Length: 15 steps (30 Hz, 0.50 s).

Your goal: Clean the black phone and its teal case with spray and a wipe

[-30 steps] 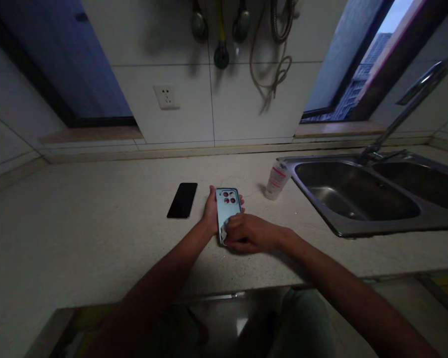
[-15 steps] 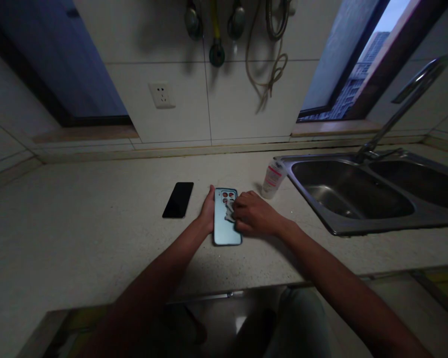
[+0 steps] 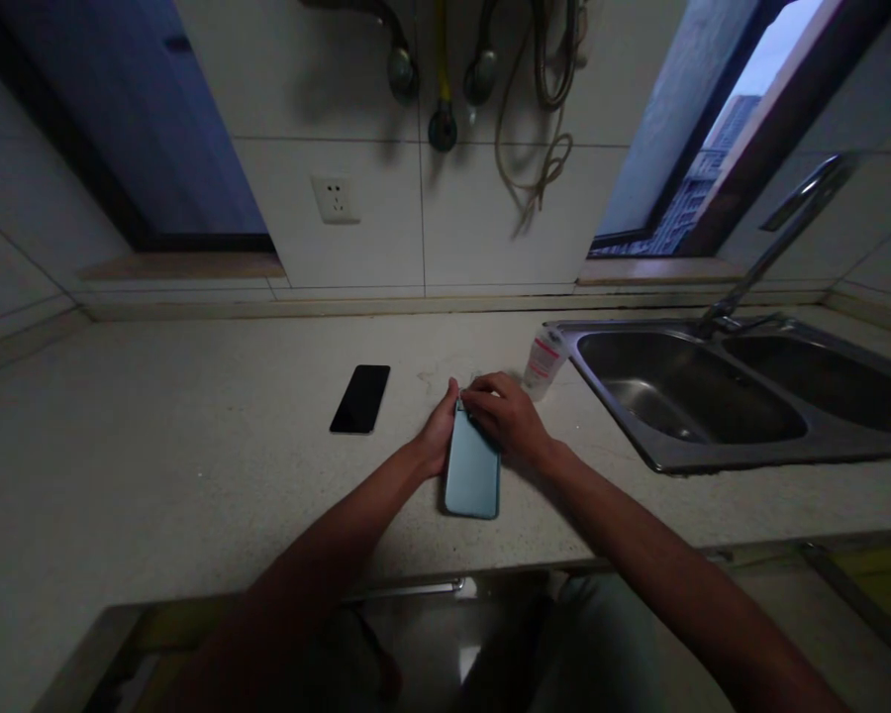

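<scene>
Tilted above the counter is a light-blue phone case, its back towards me and its top end mostly covered by my hands. My left hand grips its left side, with the thumb along the edge and the other fingers hidden behind it. Pressed to the top end, my right hand has its fingers closed on a crumpled white tissue, of which only a scrap shows. A black phone lies face up to the left of my left hand. Beyond my right hand stands a clear plastic cup with red print.
At the right, a steel double sink with a tall faucet is set into the pale counter. The tiled wall behind has a socket, pipes and a hanging cord. The counter's front edge runs close below my forearms.
My right hand has moved up from the middle of the case to its top end, covering the camera openings. The case sits slightly lower and further right in view, and the camera view has shifted.
</scene>
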### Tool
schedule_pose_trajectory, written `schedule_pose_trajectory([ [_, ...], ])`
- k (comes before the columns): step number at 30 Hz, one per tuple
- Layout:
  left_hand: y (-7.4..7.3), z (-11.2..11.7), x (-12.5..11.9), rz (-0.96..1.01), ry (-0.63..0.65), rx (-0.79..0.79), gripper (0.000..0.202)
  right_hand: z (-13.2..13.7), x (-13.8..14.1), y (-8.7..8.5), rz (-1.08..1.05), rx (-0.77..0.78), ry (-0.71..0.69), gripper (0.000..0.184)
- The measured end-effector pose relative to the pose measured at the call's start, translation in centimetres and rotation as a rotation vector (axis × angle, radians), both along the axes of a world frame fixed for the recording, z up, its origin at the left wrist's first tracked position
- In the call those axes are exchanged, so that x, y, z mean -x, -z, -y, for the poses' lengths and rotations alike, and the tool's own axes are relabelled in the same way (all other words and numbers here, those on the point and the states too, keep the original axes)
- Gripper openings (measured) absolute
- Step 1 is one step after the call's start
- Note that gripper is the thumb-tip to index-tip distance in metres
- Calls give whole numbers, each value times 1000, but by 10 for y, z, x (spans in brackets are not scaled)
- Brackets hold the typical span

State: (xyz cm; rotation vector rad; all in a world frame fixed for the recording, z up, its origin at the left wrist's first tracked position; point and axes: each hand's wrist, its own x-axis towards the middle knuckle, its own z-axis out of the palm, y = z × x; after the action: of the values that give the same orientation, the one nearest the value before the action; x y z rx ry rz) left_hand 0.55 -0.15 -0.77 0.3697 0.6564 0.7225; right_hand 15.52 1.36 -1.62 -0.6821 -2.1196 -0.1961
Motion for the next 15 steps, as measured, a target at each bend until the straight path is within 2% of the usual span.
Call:
schedule_pose_trajectory([
  [4, 0, 2, -1, 1, -19, -2, 66, 4, 2, -1, -77, 18, -84, 18],
  [7, -1, 0, 1, 19, -56, 20, 65, 11, 6, -5, -126, 97, -158, 15],
  [11, -2, -7, 9, 98, -180, -48, 62, 18, 11, -7, -262, 251, -235, 18],
  [15, 4, -15, 16, 98, -224, -93, 61, 19, 11, -1, -426, 504, -187, 22],
])
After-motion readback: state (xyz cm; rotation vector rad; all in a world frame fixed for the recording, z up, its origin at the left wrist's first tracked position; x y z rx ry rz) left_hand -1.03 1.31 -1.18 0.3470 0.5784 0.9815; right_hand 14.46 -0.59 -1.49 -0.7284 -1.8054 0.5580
